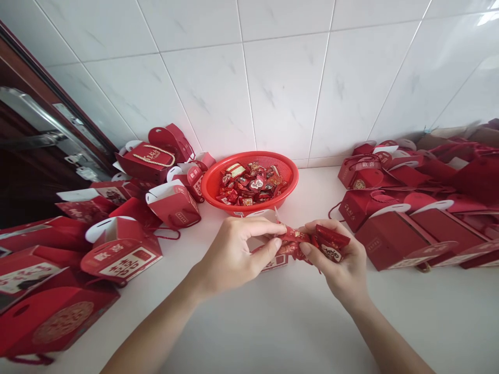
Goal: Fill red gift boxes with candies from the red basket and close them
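My left hand point(237, 254) pinches one end of a red-wrapped candy point(294, 236) between thumb and fingers. My right hand point(345, 265) is closed around several candies, among them a dark red packet point(329, 241) with a white label, and its thumb touches the candy at the left hand too. Both hands are above a small gift box point(275, 263), mostly hidden behind them. Just beyond, a red plastic basket point(210, 189) holds a heap of candies point(255, 184) in red and gold wrappers.
Red gift boxes point(167, 205) with handles crowd the left side of the white table point(257, 322). More red boxes point(401, 236) stand in rows at the right. A tiled wall point(286, 93) rises behind, and a dark door with a metal handle point(35, 111) is at the far left.
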`<state>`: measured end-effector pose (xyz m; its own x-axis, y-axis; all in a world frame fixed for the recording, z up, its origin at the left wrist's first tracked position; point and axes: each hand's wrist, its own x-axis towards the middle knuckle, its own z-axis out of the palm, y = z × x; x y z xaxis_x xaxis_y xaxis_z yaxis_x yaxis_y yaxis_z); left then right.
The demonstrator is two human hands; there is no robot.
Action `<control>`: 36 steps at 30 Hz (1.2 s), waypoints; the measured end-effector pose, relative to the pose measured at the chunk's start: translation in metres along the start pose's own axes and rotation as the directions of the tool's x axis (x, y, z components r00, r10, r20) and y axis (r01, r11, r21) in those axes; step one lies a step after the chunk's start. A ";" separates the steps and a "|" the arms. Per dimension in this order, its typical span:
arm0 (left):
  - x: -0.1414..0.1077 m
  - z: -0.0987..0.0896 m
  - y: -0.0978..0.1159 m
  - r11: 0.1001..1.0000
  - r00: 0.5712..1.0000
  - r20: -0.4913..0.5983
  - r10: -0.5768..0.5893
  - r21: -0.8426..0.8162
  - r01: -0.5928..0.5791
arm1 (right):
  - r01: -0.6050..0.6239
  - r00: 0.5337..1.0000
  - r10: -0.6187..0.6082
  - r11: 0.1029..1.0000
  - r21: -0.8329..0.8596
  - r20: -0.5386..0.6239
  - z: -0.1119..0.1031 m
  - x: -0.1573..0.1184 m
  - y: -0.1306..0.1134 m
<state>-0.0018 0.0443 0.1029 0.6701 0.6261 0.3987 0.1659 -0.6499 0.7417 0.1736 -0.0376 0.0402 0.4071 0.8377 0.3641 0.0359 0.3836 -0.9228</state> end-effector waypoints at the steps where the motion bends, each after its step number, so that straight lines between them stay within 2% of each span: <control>1: 0.000 0.000 0.000 1.000 1.000 -0.003 0.007 0.006 -0.007 | 0.006 1.000 -0.006 1.000 0.006 0.002 0.000 0.001 0.000; 24: -0.003 0.000 0.004 0.998 0.996 -0.061 0.060 0.037 -0.058 | 0.055 0.998 -0.057 0.998 0.038 0.041 -0.001 0.001 0.006; 36: -0.004 0.000 0.006 1.000 0.997 -0.080 0.022 0.022 -0.021 | 0.057 0.998 -0.057 0.998 0.022 0.030 0.000 0.001 0.004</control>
<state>-0.0039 0.0379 0.1059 0.6140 0.6437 0.4568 0.1681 -0.6721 0.7212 0.1742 -0.0353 0.0364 0.3771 0.8255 0.4198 0.0392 0.4387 -0.8978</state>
